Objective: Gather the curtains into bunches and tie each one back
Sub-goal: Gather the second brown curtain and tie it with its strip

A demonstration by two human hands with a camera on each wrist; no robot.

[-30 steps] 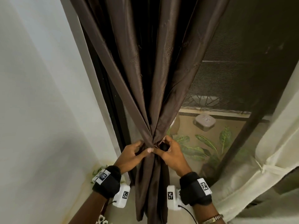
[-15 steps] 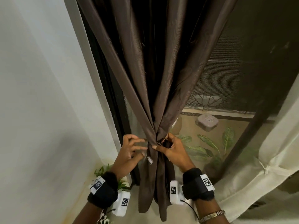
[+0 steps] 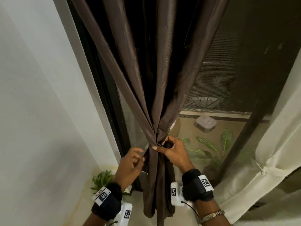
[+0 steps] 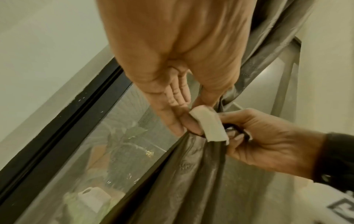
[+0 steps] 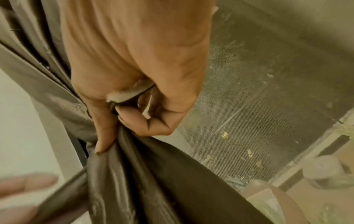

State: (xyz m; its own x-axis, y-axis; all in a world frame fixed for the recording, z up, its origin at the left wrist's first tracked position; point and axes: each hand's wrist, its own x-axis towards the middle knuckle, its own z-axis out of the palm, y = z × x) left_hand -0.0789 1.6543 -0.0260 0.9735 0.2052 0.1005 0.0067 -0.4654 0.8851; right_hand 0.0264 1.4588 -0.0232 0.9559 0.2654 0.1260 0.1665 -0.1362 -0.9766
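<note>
right hand (image 3: 173, 150) gripping bunched brown curtain (image 3: 156, 88) at its waist | left hand (image 3: 128, 167) just beside, fingers pinching pale tie strip (image 4: 209, 123)

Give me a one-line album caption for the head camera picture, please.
Right hand grips the gathered brown curtain while the left hand reaches in beside it.

We see a brown curtain (image 3: 156, 79) of smooth cloth with a faint sheen, beside a matt painted wall (image 3: 32, 95). Behind it, a fine woven mesh screen (image 3: 228, 79) sits in a dark, smooth frame (image 3: 104, 88). A cream curtain (image 3: 268, 152) looks matt.
</note>
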